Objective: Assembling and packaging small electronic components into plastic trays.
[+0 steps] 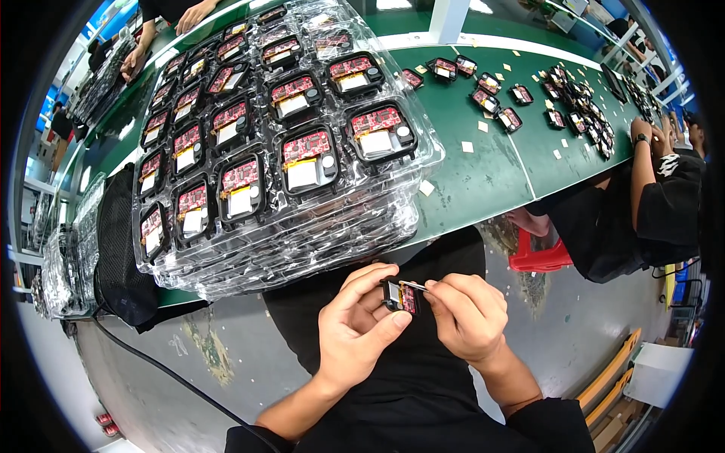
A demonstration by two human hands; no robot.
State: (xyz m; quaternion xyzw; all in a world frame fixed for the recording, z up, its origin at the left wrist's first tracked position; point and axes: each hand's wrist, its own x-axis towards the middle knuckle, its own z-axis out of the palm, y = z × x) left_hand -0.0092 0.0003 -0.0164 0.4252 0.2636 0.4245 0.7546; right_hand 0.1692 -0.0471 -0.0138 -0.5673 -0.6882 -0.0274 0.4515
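Observation:
Above my lap, my left hand (pixel 356 323) grips a small black plastic housing (pixel 392 296) by its edges. Inside it are a red circuit board and a pale silvery part. My right hand (pixel 470 313) pinches a thin silver tool (pixel 413 285), perhaps tweezers. Its end lies over the top edge of the housing, but the exact tip is too small to make out. Just beyond my hands rises a stack of clear plastic trays (pixel 302 245). Its top tray holds rows of similar housings (pixel 308 160), each with a red board and a white block.
Loose housings (pixel 510 119) and small pale squares (pixel 467 146) are scattered over the green table (pixel 483 192). A larger pile (pixel 578 106) lies near a co-worker's arm (pixel 644 166) at right. A black mesh bag (pixel 124 249) and cable are at left; a red stool (pixel 541 255) stands right.

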